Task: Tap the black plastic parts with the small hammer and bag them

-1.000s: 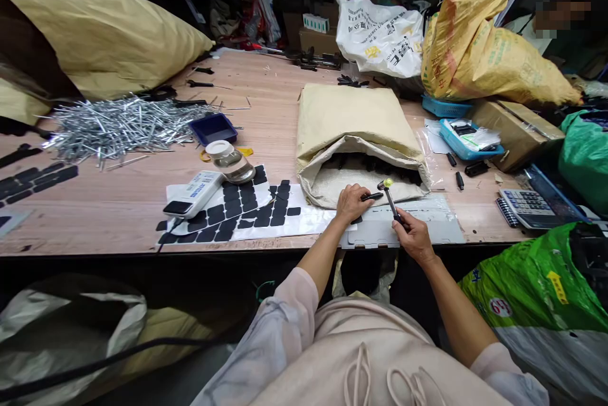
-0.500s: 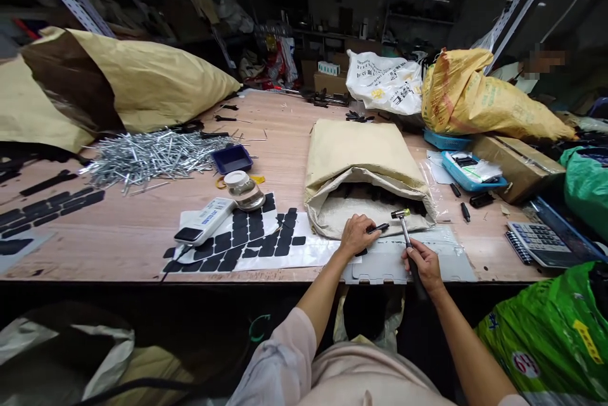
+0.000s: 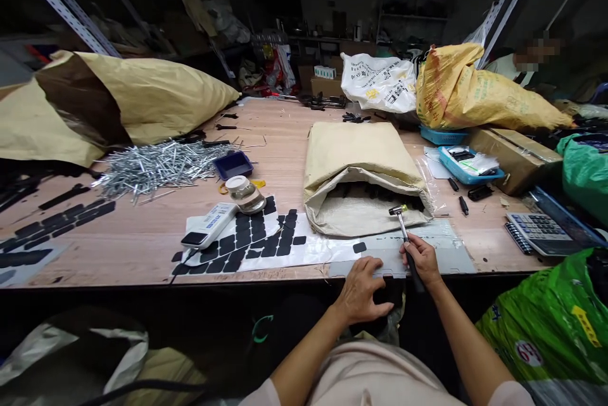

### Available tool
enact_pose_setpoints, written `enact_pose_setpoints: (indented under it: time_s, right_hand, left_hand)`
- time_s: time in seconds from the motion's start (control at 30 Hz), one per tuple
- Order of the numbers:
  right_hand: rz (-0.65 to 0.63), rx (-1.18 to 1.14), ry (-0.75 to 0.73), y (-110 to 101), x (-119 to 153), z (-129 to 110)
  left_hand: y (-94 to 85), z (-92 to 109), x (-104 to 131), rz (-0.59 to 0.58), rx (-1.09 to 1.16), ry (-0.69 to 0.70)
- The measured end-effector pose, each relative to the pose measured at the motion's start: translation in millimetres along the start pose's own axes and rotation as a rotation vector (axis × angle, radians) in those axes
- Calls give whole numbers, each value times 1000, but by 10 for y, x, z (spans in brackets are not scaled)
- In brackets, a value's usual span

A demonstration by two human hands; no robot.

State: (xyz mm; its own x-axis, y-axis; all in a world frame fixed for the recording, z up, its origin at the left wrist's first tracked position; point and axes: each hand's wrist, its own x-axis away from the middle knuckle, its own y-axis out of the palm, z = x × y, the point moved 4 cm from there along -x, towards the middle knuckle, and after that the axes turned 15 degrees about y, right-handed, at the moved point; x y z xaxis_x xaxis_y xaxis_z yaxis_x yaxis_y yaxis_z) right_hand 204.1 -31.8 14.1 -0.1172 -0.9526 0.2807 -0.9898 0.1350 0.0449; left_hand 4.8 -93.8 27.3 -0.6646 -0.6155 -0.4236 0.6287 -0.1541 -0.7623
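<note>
My left hand (image 3: 365, 292) is at the table's front edge with its fingers apart and nothing in it. To its right, my right hand (image 3: 422, 260) is wrapped round the dark handle of a small hammer (image 3: 403, 227), whose head with a yellow face lies in front of the sack's mouth. The beige sack (image 3: 358, 146) lies on the table, its mouth open toward me and dark pieces inside. Beneath the hands is a grey sheet (image 3: 446, 253). A single black pad (image 3: 360, 247) lies on the white sheet beside it.
Left of the sack are black pads (image 3: 247, 235), a white device (image 3: 209, 225), a jar (image 3: 246, 196), a blue tray (image 3: 234, 166) and a metal rod pile (image 3: 159, 168). Rightward are a calculator (image 3: 541, 228), blue basket (image 3: 470, 165) and carton (image 3: 515, 156). A person (image 3: 510, 67) is at the back right.
My left hand has let go of the small black piece, drawn back toward me and opened; that piece no longer shows. My right hand still holds the hammer. The view has shifted slightly.
</note>
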Motion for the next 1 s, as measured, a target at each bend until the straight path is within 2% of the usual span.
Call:
enact_pose_setpoints:
  time_s: [0.07, 0.13, 0.27, 0.33, 0.4, 0.5, 0.57, 0.67, 0.77, 0.9, 1.0]
  right_hand:
    - [-1, 23, -3, 22, 15, -14]
    - [-11, 43, -6, 43, 27, -24]
    - [-23, 51, 0, 54, 22, -14]
    - [-24, 38, 9, 47, 8, -2]
    - [-22, 18, 15, 39, -5, 4]
    - [-4, -1, 20, 29, -15, 8]
    - [4, 1, 25, 26, -16, 16]
    - [-5, 6, 33, 23, -17, 35]
    - [-11, 1, 29, 16, -16, 39]
    - [-16, 13, 2, 12, -13, 16]
    - [-12, 50, -21, 21, -8, 15]
  left_hand:
    - [-78, -111, -124, 46, 32, -52]
    - [-236, -347, -340, 119, 13, -155]
    - [-649, -1099, -826, 307, -173, -495]
    - [-790, -1457, -1038, 351, -280, -621]
    - [-833, -1726, -1218, 324, -339, -688]
    - [-777, -1940, -1379, 218, -370, -742]
    - [-731, -1988, -1381, 181, -359, -784]
    - [-703, -1967, -1255, 199, -322, -771]
    - [-659, -1853, -1059, 222, -230, -646]
    - [-446, -1563, -877, 130, -33, -395]
    - [-290, -1358, -820, 96, -66, -303]
